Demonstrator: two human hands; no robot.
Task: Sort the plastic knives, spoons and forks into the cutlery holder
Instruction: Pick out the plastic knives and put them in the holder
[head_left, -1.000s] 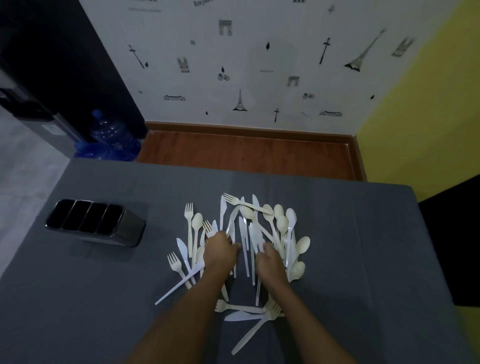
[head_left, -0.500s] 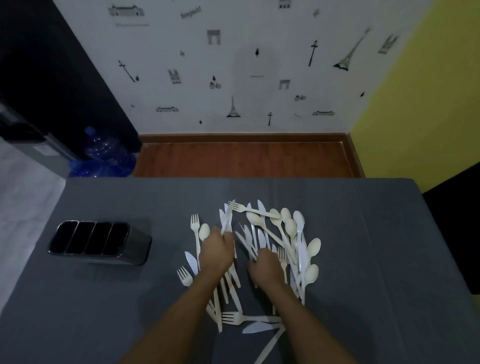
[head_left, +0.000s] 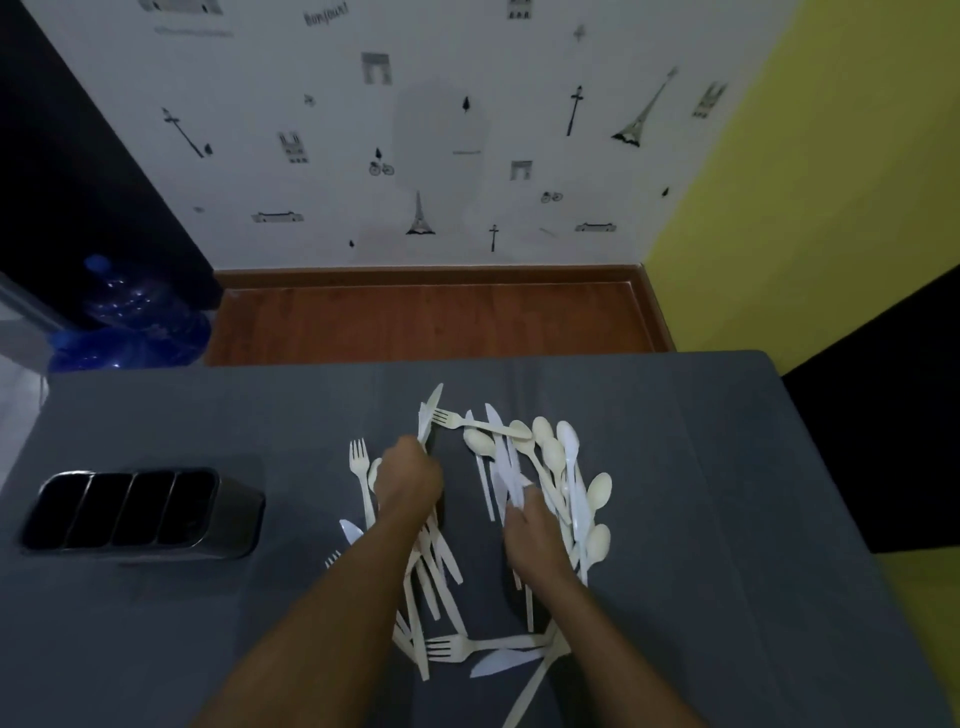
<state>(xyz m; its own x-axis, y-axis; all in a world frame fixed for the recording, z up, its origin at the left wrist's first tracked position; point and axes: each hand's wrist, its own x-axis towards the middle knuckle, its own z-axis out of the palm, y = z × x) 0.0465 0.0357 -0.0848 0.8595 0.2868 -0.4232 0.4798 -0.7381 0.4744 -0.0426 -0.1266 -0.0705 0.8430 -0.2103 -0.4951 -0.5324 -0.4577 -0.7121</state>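
White plastic cutlery lies on the grey table in two bunches. My left hand (head_left: 408, 480) is a fist around a bundle of knives (head_left: 430, 413); their tips stick out beyond it and the handles trail back under my wrist. My right hand (head_left: 530, 535) has its fingertips closed on knives (head_left: 505, 470) at the left edge of the right bunch, beside several spoons (head_left: 554, 457). A fork (head_left: 358, 458) lies left of my left hand. Another fork (head_left: 453, 647) and a knife (head_left: 497, 663) lie near my forearms. The dark cutlery holder (head_left: 236, 512) stands at the left, its compartments dark inside.
The table's far edge (head_left: 467, 359) borders a wooden floor and a patterned wall. A blue water bottle (head_left: 130, 317) stands on the floor at the far left. A dark shape (head_left: 883, 441) is past the table's right edge.
The single pile has split into two bunches with a strip of bare table between them. My left hand has gathered knives into its fist; my right hand has shifted right.
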